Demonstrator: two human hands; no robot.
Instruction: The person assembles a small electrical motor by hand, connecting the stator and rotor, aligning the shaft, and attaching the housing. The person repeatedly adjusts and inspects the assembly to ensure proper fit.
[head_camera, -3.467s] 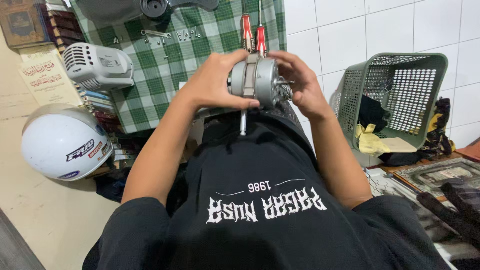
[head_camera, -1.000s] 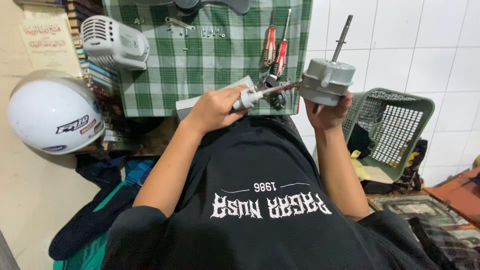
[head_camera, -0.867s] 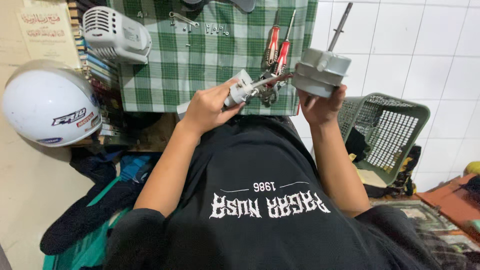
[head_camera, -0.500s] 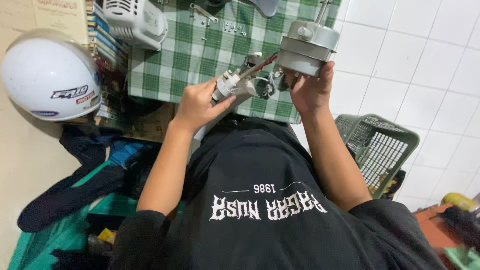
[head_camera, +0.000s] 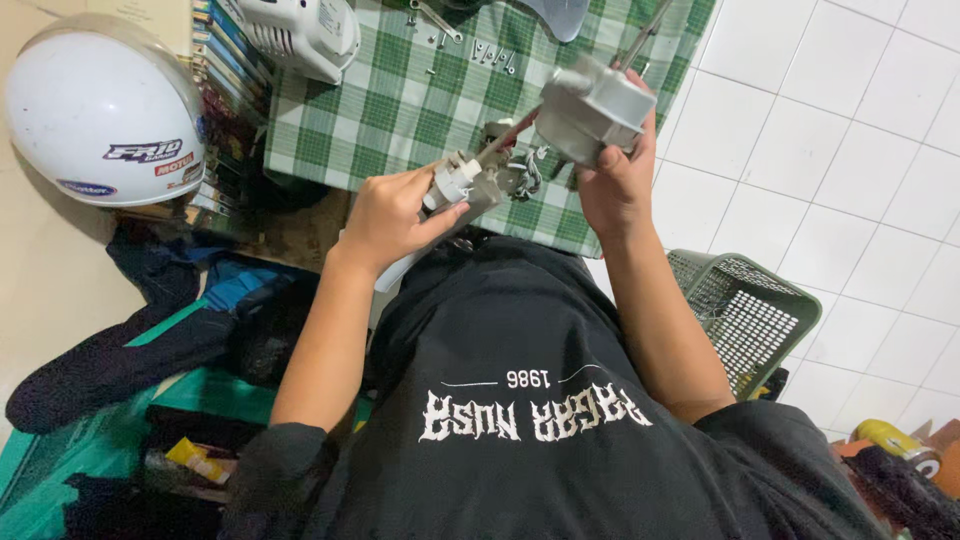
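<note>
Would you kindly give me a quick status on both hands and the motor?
Left hand grips the small white-tipped part. Right hand holds the grey motor housing raised, shaft up. Both above the green checked cloth; nothing blocking.

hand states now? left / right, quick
Left hand: closed on the small white motor part.
Right hand: closed on the grey motor housing.

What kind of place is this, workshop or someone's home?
Probably a home floor used as an informal repair spot, not a proper workshop. The white tiled floor has a green checked cloth laid out with loose screws and a white fan housing; a helmet and plastic basket sit nearby.
</note>
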